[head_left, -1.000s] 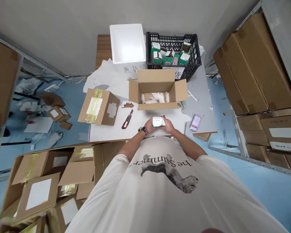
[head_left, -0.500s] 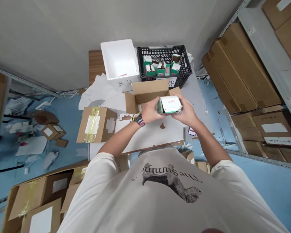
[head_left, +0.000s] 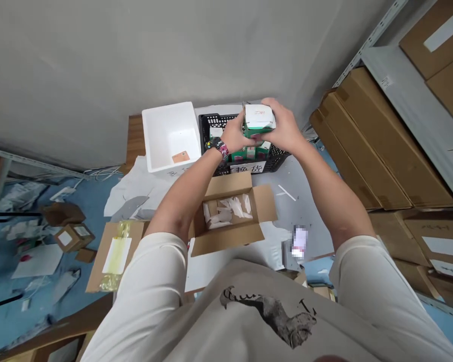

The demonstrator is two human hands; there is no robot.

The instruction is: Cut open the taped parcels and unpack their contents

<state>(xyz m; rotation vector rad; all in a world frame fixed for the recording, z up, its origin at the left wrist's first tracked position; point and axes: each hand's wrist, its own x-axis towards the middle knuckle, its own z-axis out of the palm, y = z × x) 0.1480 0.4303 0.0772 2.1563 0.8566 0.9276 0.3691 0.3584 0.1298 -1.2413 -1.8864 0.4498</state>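
The left hand (head_left: 236,133) and right hand (head_left: 283,125), fingers clamped, grip a white-and-green carton (head_left: 259,118) with small red print above a black crate (head_left: 215,120) bearing a "换货" sign (head_left: 248,168).

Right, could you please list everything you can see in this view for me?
small carton: 1, white and green, held in both hands above the crate
small cartons: several, green and white, in the crate
crate: 1, black plastic, beyond the open box
foam box: 1, white, left of the crate
open cardboard box: 1, brown, nearest the person
paper packing: several pieces, white, in the open box
taped carton: 1, brown, left of the open box
shelved cartons: several, brown, on the right
wristband: 1, black and pink, left wrist
left hand: 1, on the small carton
right hand: 1, on the small carton
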